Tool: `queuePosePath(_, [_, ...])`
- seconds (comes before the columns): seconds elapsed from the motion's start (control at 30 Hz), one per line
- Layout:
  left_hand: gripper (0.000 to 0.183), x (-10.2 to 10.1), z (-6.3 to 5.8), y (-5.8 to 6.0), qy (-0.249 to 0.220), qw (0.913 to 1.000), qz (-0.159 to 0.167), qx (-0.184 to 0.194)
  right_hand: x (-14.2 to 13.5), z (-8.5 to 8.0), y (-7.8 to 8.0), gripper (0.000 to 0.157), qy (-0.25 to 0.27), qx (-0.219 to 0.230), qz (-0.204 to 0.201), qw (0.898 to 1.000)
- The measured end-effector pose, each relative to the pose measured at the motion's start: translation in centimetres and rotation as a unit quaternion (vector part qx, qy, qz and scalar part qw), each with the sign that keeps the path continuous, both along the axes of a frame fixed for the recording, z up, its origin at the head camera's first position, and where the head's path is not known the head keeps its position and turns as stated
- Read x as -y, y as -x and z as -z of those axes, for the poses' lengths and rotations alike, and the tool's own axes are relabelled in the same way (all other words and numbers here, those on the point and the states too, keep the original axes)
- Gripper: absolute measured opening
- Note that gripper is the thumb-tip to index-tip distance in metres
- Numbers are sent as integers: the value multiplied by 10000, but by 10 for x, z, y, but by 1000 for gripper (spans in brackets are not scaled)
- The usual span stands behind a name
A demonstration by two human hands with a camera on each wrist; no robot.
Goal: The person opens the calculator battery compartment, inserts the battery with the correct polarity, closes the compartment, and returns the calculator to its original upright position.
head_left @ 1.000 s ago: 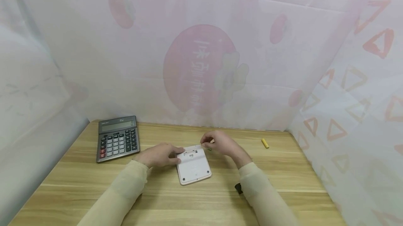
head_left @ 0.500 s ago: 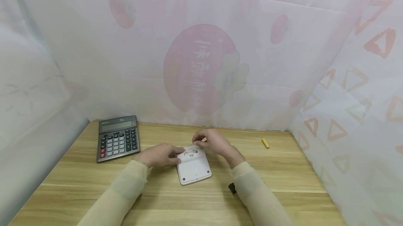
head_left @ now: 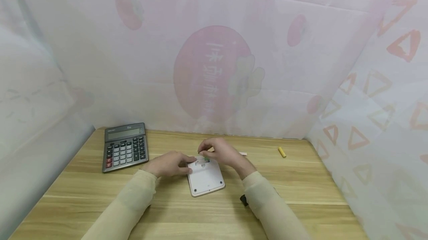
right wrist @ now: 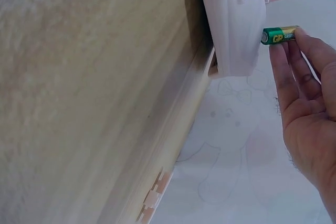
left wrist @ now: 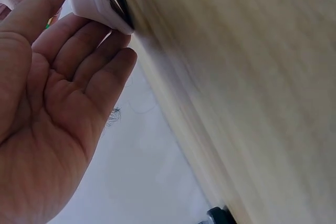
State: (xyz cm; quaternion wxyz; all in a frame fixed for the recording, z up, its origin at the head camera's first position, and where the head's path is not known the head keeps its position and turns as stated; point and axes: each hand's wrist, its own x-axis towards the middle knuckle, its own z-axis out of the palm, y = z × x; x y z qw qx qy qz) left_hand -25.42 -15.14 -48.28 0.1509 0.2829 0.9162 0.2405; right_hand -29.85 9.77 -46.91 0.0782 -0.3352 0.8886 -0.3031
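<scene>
A pale pink device (head_left: 207, 178) lies back side up on the table, its battery slot (head_left: 202, 162) uncovered near the far edge. Dark round feet mark its near corners. My left hand (head_left: 168, 164) grips its left side, thumb on the back; in the left wrist view the other fingers (left wrist: 107, 59) lie along the device's edge. Over the slot, my right hand (head_left: 219, 152) pinches a green and gold battery (right wrist: 278, 35) between thumb and fingertips. In the right wrist view the battery's end is at the device's back; whether they touch I cannot tell.
A large grey calculator (head_left: 125, 147) stands at the back left. A small yellow cylinder (head_left: 282, 152) lies at the right. Behind my right wrist a white strip (head_left: 243, 153) shows partly. A pink and white printed sheet (head_left: 150, 84) closes off the table's back.
My right hand has moved left with the battery, from beside the device's far corner to over the slot. The white strip behind my wrist has come into sight. My left hand stays put.
</scene>
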Motion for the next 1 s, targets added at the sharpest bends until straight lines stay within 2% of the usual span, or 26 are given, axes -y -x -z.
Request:
queuePosePath(0.17, [50,4,2,4,-276,9995,125,65,1,2,0,10,-114,-73,-187,9997])
queuePosePath(0.3, [50,5,4,7,-361,9992,74,156,1,4,1,11,-246,-168,-347,9990])
queuePosePath(0.67, [53,3,3,7,-316,9994,101,56,5,12,5,12,-539,-307,-884,9942])
queuePosePath(0.9, [52,3,2,6,-328,9991,-103,242,9,12,2,10,-859,-554,-1167,9879])
queuePosePath(1.0, [52,4,2,5,-323,9992,-93,237,11,12,2,6,-915,-683,-1235,9858])
